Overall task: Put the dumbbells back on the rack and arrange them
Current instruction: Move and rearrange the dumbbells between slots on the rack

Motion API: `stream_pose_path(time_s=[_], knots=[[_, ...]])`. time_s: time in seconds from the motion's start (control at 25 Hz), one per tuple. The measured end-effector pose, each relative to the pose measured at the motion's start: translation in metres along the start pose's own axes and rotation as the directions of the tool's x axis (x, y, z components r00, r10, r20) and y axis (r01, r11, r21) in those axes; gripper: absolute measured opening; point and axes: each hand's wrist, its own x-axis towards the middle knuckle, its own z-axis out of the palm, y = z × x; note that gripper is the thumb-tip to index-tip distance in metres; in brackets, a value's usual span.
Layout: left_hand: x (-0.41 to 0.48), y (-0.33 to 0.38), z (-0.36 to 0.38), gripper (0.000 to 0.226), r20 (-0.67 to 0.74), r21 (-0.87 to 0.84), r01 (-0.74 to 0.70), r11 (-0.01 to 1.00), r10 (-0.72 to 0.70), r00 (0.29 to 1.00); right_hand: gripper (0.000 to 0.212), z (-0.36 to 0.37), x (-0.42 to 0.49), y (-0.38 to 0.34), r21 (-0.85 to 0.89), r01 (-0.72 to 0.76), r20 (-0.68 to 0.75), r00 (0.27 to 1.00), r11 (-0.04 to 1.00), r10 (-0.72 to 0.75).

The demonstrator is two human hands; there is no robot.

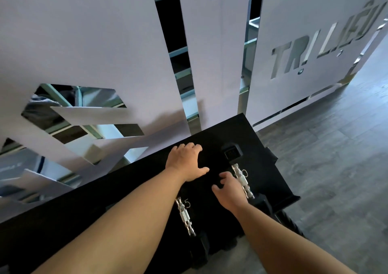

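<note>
Two black hex dumbbells with chrome handles lie side by side on the black rack (130,189). The left dumbbell (185,217) is marked 5, and my left forearm hides its far head. The right dumbbell (241,177) shows its far head and its handle. My left hand (185,162) rests spread on the dark rack top beyond the left dumbbell, fingers bent downward. My right hand (227,192) hovers between the two dumbbells, just left of the right handle. Its fingers are loosely curled with nothing visible in them.
A pale partition wall (105,43) with cut-out mirrored shapes and lettering stands right behind the rack. Grey plank floor (336,158) opens to the right. The rack's right end (291,199) is close to the right dumbbell.
</note>
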Motion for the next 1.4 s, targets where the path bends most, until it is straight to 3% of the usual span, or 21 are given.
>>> stream_pose_path(time_s=[0.24,0.56,0.72,1.0,1.16,1.4], knots=[[-0.031,-0.052,0.004,0.071,0.013,0.013,0.015,1.000,-0.015,1.000,0.054,0.055,-0.017,-0.029,-0.004,0.007,0.058,0.998,1.000,-0.006],[-0.069,-0.094,0.066,0.081,0.137,0.018,-0.057,0.998,0.054,0.989,0.071,0.135,-0.056,-0.008,-0.077,-0.119,0.151,0.980,0.990,0.130],[-0.071,-0.103,0.103,0.083,0.141,-0.086,-0.046,0.995,0.058,0.988,0.053,0.160,-0.050,0.002,-0.074,-0.130,0.078,0.988,0.989,0.135],[-0.051,-0.109,0.135,0.086,0.063,-0.253,0.028,0.967,-0.013,0.998,0.014,0.187,-0.023,0.023,-0.050,-0.112,0.107,0.987,0.992,0.116],[-0.051,-0.108,0.135,0.079,0.041,-0.244,0.076,0.967,-0.068,0.997,0.015,0.186,-0.020,0.025,-0.018,-0.133,0.154,0.979,0.991,0.134],[-0.075,-0.111,0.108,0.074,0.078,-0.202,0.053,0.978,-0.038,0.996,0.012,0.183,-0.048,0.002,-0.037,-0.129,0.190,0.973,0.991,0.133]])
